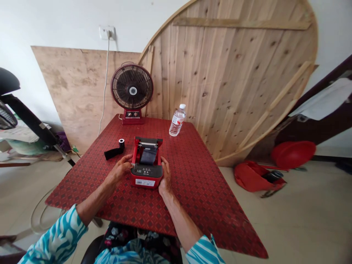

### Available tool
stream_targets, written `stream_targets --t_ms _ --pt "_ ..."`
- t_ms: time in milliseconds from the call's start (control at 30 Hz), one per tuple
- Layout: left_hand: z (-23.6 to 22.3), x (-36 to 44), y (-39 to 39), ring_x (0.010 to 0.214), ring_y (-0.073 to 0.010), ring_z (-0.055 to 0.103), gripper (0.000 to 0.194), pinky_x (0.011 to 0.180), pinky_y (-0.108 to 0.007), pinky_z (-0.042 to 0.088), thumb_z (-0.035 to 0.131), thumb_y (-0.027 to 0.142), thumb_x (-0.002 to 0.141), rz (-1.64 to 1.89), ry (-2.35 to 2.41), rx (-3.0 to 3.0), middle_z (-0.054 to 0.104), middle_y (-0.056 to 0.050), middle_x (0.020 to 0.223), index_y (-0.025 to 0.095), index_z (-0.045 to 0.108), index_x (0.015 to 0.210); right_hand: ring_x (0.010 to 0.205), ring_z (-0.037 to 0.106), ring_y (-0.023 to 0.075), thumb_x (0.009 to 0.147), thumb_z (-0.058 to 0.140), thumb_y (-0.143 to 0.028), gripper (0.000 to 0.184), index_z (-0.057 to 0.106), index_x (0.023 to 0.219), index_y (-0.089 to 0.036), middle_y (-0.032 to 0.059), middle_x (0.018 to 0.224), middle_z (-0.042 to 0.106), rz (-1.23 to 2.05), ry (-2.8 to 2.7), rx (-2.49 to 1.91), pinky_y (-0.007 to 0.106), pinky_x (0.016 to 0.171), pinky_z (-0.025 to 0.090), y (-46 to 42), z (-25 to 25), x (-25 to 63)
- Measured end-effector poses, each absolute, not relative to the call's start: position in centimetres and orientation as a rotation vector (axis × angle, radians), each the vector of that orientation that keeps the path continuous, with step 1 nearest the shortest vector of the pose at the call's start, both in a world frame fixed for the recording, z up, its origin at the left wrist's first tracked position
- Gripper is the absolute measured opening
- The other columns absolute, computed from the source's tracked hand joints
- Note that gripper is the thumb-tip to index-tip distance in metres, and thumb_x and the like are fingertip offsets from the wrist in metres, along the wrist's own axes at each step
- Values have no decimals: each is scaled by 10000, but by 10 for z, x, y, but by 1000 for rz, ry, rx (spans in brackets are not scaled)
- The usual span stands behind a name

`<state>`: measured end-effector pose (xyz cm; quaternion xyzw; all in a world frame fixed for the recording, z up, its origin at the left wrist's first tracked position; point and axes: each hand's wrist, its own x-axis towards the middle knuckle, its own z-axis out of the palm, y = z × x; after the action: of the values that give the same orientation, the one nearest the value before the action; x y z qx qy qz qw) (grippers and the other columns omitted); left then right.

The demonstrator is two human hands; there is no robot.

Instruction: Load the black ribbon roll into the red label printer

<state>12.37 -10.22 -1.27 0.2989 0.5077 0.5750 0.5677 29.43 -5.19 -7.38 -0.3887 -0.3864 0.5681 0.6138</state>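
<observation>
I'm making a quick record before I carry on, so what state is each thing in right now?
Red machine: top open, held at its sides by the left hand and right hand
Black roll: partly unwound
Water bottle: standing, cap on
Fan: upright; can't tell if running
Wall plug: plugged in
Red bag: open, slumped

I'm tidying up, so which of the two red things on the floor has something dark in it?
The red bag, nearer the table: a dark container lies in its opening. The round red basin, farther right, shows nothing like that.
</observation>
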Motion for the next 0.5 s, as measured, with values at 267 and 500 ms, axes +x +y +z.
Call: stream_targets --t_ms 267,500 --pt "-10 120 -101 832 -197 650 562 723 -296 483 646 241 609 1372 1301 891 692 -79 1043 145 593 1160 1008 604 203 782 575 -549 470 624 1132 -240 28 1140 673 1328 -888 -885 337 870 449 -50 -75 296" --pt "7 106 -69 932 -247 592 301 935 -449 408 534 323 812 1218 1675 1857 688 -86 972 176 712 1005 1047 600 213 787 572 -543 470 616 1142 -238 36 1165 672 1333 -891 -863 358 903 445 -49 -79 295"
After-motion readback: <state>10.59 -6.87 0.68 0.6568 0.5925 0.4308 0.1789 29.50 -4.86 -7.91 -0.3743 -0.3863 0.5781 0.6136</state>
